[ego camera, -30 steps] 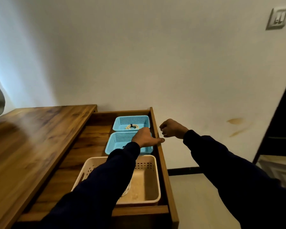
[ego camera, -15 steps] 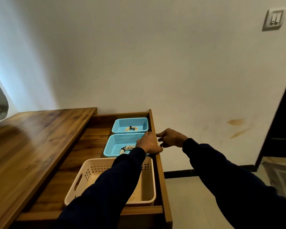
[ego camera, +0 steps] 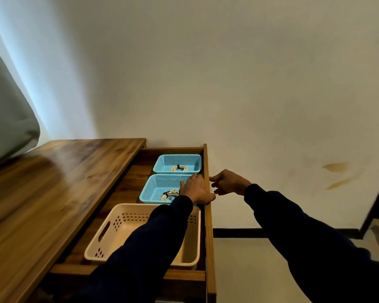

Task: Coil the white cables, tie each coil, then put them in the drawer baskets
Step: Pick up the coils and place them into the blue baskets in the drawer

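The wooden drawer stands pulled out to the right of the desk. At its far end sits a blue basket holding a tied white cable coil. A second blue basket in the middle holds another tied coil, partly hidden by my sleeve. My left hand rests on the drawer's front board, fingers stretched over the middle basket's rim and thumb along the board. My right hand is just outside that board, fingers loosely curled, fingertips at its outer face, holding nothing.
A beige basket fills the near end of the drawer; my left arm hides part of its inside. The wooden desk top lies to the left, with a grey fabric shape at its far left. A white wall is close behind.
My left hand has come down from above the drawer onto its front board, uncovering the coil in the middle basket. My right hand has moved in to the board's outer face.
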Motion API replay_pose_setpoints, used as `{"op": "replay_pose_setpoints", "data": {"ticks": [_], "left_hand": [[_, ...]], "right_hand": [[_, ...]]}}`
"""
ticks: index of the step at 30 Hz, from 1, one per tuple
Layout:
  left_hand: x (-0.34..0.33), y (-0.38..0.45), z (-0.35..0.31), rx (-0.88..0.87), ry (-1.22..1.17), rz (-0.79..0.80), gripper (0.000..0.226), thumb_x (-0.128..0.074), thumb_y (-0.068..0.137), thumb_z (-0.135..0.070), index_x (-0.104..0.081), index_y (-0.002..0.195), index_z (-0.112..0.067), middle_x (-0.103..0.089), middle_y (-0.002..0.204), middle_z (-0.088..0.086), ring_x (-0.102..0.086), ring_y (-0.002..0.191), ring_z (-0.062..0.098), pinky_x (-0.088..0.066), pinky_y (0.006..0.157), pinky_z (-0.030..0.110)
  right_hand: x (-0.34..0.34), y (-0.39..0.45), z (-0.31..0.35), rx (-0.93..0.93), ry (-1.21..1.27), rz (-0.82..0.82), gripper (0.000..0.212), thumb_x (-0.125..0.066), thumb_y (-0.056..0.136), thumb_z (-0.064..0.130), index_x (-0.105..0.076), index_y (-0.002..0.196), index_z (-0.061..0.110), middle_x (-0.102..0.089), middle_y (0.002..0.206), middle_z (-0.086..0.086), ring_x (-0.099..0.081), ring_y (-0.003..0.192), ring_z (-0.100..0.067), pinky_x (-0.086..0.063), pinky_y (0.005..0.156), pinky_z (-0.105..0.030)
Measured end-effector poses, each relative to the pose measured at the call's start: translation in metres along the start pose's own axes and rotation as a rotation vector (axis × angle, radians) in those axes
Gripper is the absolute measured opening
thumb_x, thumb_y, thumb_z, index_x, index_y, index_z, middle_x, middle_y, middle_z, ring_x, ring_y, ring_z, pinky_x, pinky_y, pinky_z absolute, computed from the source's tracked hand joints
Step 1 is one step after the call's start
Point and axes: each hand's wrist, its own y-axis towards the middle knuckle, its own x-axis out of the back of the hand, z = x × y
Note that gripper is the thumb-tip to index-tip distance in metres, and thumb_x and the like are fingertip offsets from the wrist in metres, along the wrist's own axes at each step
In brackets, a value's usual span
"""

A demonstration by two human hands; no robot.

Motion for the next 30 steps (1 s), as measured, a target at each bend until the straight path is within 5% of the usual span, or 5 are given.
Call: {"op": "replay_pose_setpoints", "data": {"ticks": [7,12,20,30], "left_hand": [[0.011,-0.012,0.037,0.075,-0.005,-0.022,0.060,-0.060,0.090,-0.018,-0.036,0.144,-0.009,-0.035,0.153,0.013,-0.031,0.144,0.031,-0.014,0.120,0.060],[0.006,-0.029,0.066,0.199,0.283,-0.167,0.074,-0.058,0.095,-0.017,-0.016,0.153,0.001,-0.022,0.159,0.024,-0.020,0.150,0.038,-0.012,0.119,0.061],[0.019,-0.037,0.130,0.312,0.738,-0.189,0.081,-0.042,0.102,-0.047,-0.007,0.155,0.004,-0.012,0.162,0.029,-0.010,0.151,0.044,-0.008,0.119,0.064],[0.044,-0.050,0.187,0.790,0.669,-0.235,0.133,-0.051,0.074,-0.085,-0.007,0.150,0.015,-0.015,0.152,0.045,-0.019,0.141,0.060,-0.019,0.114,0.069]], "right_hand": [[-0.034,0.018,0.036,0.096,-0.047,0.093,0.044,-0.053,0.097,-0.001,-0.053,0.141,0.008,-0.065,0.126,-0.018,-0.069,0.107,-0.028,-0.056,0.095,-0.040],[-0.065,0.033,0.059,0.220,-0.139,0.126,0.058,-0.060,0.093,0.002,-0.046,0.148,0.016,-0.070,0.116,-0.013,-0.069,0.103,-0.026,-0.059,0.089,-0.039],[-0.114,0.057,0.100,0.547,-0.371,0.061,0.109,-0.083,0.079,0.016,-0.006,0.158,0.014,-0.030,0.159,-0.014,-0.038,0.141,-0.034,-0.037,0.111,-0.038],[-0.171,0.114,0.177,0.916,-0.730,0.076,0.151,-0.094,0.053,0.048,0.015,0.156,0.035,0.006,0.167,-0.007,0.002,0.153,-0.036,-0.010,0.121,-0.061]]}}
